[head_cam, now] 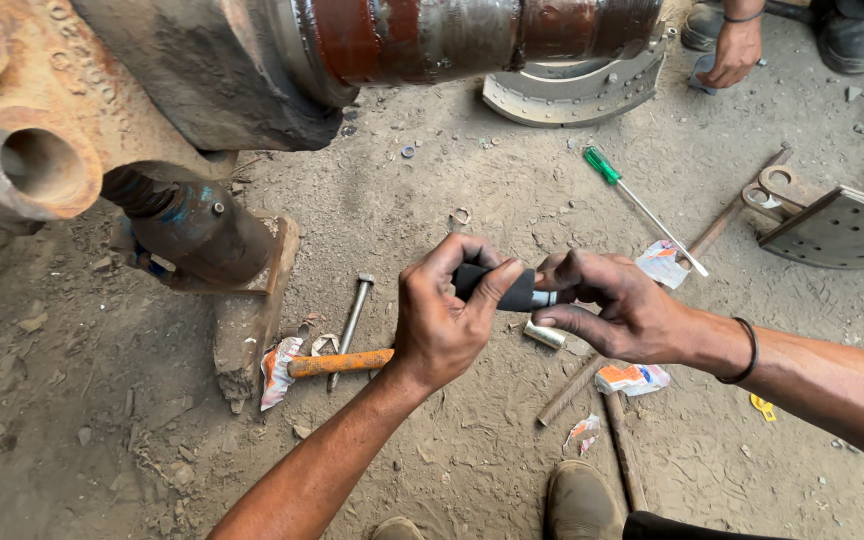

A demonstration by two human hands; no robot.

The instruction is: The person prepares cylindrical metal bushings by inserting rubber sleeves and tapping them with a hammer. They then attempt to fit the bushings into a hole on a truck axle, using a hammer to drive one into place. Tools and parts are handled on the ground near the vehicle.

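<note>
Left hand: closed around the black end of a short cylindrical part, thumb laid along its upper side.
Right hand: fingers pinched on the metal end of the same part; a dark band sits on the wrist.
Cylindrical part: held level between both hands, above the dirt floor, clear of the ground.
Below the hands: a small metal sleeve lies on the floor just under the right fingers.
Left of the hands: an orange-handled hammer and a long bolt lie side by side.
Upper right: a green-handled screwdriver rests on the floor; curved brake shoes lie beyond it.
Top edge: a rusty axle hub overhangs the scene.
Another person's hand: rests near the floor at the top right, well apart.
</note>
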